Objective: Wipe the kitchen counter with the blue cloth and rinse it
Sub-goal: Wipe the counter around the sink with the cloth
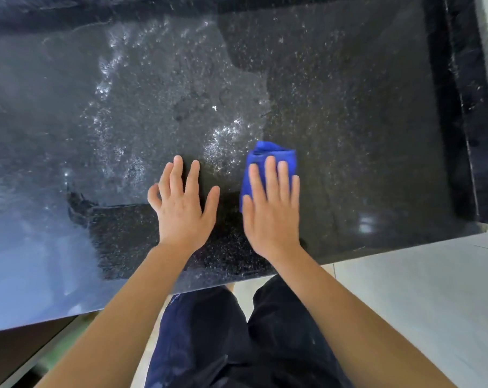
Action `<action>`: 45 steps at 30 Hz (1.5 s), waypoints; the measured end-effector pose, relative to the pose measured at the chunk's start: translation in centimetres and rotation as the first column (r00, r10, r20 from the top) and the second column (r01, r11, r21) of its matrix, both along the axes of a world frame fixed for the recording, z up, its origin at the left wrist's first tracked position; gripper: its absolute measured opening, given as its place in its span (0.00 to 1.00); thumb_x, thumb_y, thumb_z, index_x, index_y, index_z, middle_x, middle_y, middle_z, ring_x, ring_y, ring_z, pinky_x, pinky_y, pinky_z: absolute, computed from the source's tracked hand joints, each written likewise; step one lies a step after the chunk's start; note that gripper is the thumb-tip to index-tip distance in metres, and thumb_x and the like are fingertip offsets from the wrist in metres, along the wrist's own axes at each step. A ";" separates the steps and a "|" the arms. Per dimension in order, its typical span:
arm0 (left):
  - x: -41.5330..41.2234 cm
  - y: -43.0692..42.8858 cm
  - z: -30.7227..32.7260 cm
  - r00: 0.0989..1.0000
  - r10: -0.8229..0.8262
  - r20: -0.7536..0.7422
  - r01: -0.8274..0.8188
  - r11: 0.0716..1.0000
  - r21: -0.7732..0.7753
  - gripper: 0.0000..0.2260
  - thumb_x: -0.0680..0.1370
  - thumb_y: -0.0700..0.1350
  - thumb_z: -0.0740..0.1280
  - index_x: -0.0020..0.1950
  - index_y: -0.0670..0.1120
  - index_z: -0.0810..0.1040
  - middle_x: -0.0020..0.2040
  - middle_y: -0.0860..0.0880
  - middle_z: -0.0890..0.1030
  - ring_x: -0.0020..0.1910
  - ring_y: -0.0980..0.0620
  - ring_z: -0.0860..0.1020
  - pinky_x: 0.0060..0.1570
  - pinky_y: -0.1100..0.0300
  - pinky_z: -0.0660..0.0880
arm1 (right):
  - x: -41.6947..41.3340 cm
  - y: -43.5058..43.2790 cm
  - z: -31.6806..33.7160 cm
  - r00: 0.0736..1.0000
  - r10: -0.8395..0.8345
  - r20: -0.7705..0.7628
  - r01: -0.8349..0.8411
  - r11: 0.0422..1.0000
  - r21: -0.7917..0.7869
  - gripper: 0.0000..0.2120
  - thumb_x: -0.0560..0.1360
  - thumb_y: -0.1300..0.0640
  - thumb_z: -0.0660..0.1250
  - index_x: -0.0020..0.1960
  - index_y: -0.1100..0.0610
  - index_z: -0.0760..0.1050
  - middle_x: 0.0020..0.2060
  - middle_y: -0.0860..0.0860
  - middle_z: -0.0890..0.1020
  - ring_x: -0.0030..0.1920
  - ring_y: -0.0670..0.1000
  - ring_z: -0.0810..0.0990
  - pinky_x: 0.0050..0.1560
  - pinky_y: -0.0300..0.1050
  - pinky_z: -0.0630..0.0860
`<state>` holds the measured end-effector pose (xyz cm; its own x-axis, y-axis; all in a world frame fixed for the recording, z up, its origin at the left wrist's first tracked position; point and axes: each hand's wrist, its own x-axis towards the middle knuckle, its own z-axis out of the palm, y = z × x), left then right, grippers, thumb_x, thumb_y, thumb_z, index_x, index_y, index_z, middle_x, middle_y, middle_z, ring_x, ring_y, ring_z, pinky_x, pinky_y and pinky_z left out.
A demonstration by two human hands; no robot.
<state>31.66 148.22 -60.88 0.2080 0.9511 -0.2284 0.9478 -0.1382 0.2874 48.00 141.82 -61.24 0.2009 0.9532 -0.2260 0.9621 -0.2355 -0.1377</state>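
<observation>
The black speckled kitchen counter [349, 107] fills the view, with a wet, glistening patch across its left and middle. A folded blue cloth [268, 156] lies on the counter near the front edge. My right hand [271, 208] presses flat on the cloth with straight fingers, covering its near half. My left hand [181, 203] rests flat on the bare counter just left of the cloth, fingers spread, holding nothing.
A raised black rim [458, 107] borders the counter on the right and along the back. The counter's front edge [209, 284] runs just before my legs. Pale floor tiles [419, 303] lie to the lower right.
</observation>
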 end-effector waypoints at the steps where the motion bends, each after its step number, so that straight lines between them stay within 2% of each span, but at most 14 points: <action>1: -0.7 0.4 0.3 1.000 -0.023 0.010 0.022 1.000 0.020 0.27 0.81 0.60 0.54 0.75 0.46 0.67 0.78 0.42 0.62 0.76 0.42 0.59 0.69 0.41 0.55 | -0.7 0.7 -0.1 0.997 0.069 -0.025 -0.069 0.998 0.004 0.28 0.84 0.47 0.48 0.82 0.54 0.51 0.81 0.57 0.50 0.81 0.60 0.45 0.78 0.63 0.47; 6: -2.8 0.9 -0.6 0.985 -0.164 -0.055 0.169 0.980 0.109 0.26 0.82 0.58 0.56 0.74 0.43 0.69 0.76 0.42 0.65 0.72 0.41 0.64 0.67 0.39 0.58 | 3.5 6.5 -0.4 0.939 0.343 -0.012 -0.342 0.938 0.053 0.27 0.84 0.46 0.51 0.81 0.52 0.57 0.80 0.55 0.55 0.80 0.58 0.51 0.78 0.61 0.49; 8: -2.8 0.4 -1.3 0.973 -0.199 -0.114 0.212 0.970 0.116 0.27 0.82 0.58 0.56 0.75 0.42 0.66 0.77 0.42 0.63 0.74 0.41 0.62 0.68 0.38 0.56 | 6.4 10.1 -0.6 0.961 0.276 0.016 -0.276 0.960 0.055 0.27 0.83 0.45 0.50 0.81 0.51 0.55 0.81 0.54 0.54 0.80 0.58 0.51 0.78 0.62 0.49; 12: -2.7 0.4 -1.6 0.969 -0.194 -0.155 0.216 0.967 0.136 0.29 0.82 0.60 0.55 0.76 0.43 0.63 0.78 0.42 0.61 0.75 0.43 0.60 0.70 0.38 0.55 | 10.0 17.0 -0.5 1.000 0.002 0.001 -0.002 1.000 0.006 0.28 0.83 0.46 0.47 0.82 0.51 0.49 0.81 0.54 0.49 0.81 0.59 0.45 0.79 0.61 0.45; 16: -2.7 0.2 -1.5 0.972 -0.183 -0.149 0.204 0.968 0.145 0.29 0.82 0.60 0.54 0.77 0.44 0.63 0.79 0.43 0.60 0.76 0.43 0.60 0.71 0.38 0.55 | 8.8 18.0 -0.5 0.998 -0.053 -0.013 0.053 0.999 0.009 0.28 0.84 0.48 0.48 0.82 0.53 0.48 0.81 0.56 0.49 0.80 0.60 0.45 0.79 0.61 0.45; 19: -2.7 0.2 -1.5 0.974 -0.173 -0.148 0.195 0.968 0.155 0.28 0.82 0.60 0.55 0.76 0.44 0.64 0.79 0.43 0.61 0.76 0.43 0.60 0.71 0.39 0.54 | 6.6 14.4 -0.7 0.987 0.157 -0.017 -0.156 0.986 0.057 0.28 0.83 0.47 0.48 0.81 0.54 0.52 0.81 0.56 0.52 0.80 0.61 0.48 0.78 0.62 0.48; 23: -2.5 0.2 -1.5 0.978 -0.159 -0.137 0.180 0.971 0.160 0.28 0.81 0.59 0.57 0.76 0.44 0.65 0.79 0.43 0.61 0.75 0.43 0.61 0.71 0.38 0.55 | 5.3 7.9 -0.4 0.862 0.506 -0.027 -0.505 0.862 0.048 0.27 0.84 0.47 0.50 0.81 0.53 0.54 0.81 0.56 0.53 0.80 0.59 0.49 0.78 0.62 0.50; 27: -2.4 0.1 -1.7 0.980 -0.148 -0.134 0.173 0.964 0.203 0.28 0.81 0.59 0.58 0.75 0.44 0.67 0.78 0.43 0.62 0.75 0.42 0.63 0.71 0.38 0.57 | 9.3 7.7 0.0 0.781 0.624 -0.014 -0.624 0.781 0.017 0.26 0.84 0.47 0.50 0.81 0.51 0.55 0.81 0.54 0.54 0.80 0.57 0.50 0.78 0.61 0.49; 29: -2.4 0.2 -1.7 0.982 -0.144 -0.126 0.169 0.960 0.221 0.28 0.80 0.59 0.59 0.75 0.44 0.67 0.78 0.43 0.63 0.75 0.42 0.63 0.71 0.39 0.57 | 11.7 9.9 -0.1 0.836 0.549 0.003 -0.549 0.836 0.017 0.26 0.84 0.48 0.51 0.80 0.52 0.56 0.80 0.55 0.55 0.80 0.59 0.51 0.77 0.63 0.50; 32: -2.4 0.2 -1.7 0.984 -0.136 -0.119 0.160 0.961 0.226 0.28 0.80 0.59 0.59 0.75 0.44 0.68 0.78 0.43 0.63 0.75 0.43 0.63 0.71 0.39 0.56 | 14.5 15.2 -0.3 0.955 0.297 -0.016 -0.297 0.955 0.001 0.27 0.84 0.48 0.49 0.81 0.52 0.52 0.81 0.56 0.50 0.80 0.60 0.47 0.78 0.62 0.47; 35: -2.4 0.2 -1.5 0.983 -0.138 -0.119 0.161 0.962 0.221 0.27 0.80 0.59 0.60 0.74 0.44 0.68 0.78 0.44 0.63 0.75 0.43 0.64 0.71 0.40 0.57 | 13.6 20.4 -0.4 0.994 0.107 0.009 -0.107 0.994 -0.023 0.28 0.84 0.48 0.46 0.82 0.53 0.46 0.81 0.56 0.47 0.80 0.61 0.43 0.79 0.62 0.44; 37: -2.5 0.3 -1.4 0.982 -0.137 -0.129 0.163 0.964 0.211 0.27 0.80 0.60 0.59 0.74 0.45 0.68 0.78 0.44 0.63 0.75 0.44 0.63 0.70 0.40 0.57 | 10.8 22.2 -0.4 0.996 0.085 0.026 -0.085 0.996 -0.007 0.29 0.83 0.47 0.45 0.82 0.53 0.46 0.81 0.58 0.47 0.80 0.62 0.44 0.79 0.62 0.44; 40: -2.4 0.3 -1.4 0.980 -0.137 -0.145 0.165 0.966 0.200 0.28 0.80 0.60 0.59 0.74 0.46 0.68 0.78 0.45 0.63 0.75 0.44 0.63 0.70 0.41 0.57 | 5.8 21.9 -0.3 0.970 0.242 0.016 -0.242 0.970 0.021 0.28 0.84 0.47 0.46 0.82 0.54 0.48 0.81 0.58 0.49 0.80 0.62 0.45 0.78 0.63 0.45; 45: -2.3 0.3 -1.2 0.979 -0.136 -0.152 0.166 0.966 0.200 0.27 0.80 0.60 0.59 0.74 0.45 0.68 0.78 0.45 0.63 0.75 0.44 0.64 0.70 0.41 0.57 | 1.2 17.9 -0.2 0.821 0.571 -0.012 -0.571 0.821 0.011 0.28 0.84 0.47 0.48 0.82 0.53 0.49 0.81 0.57 0.50 0.80 0.61 0.47 0.78 0.62 0.46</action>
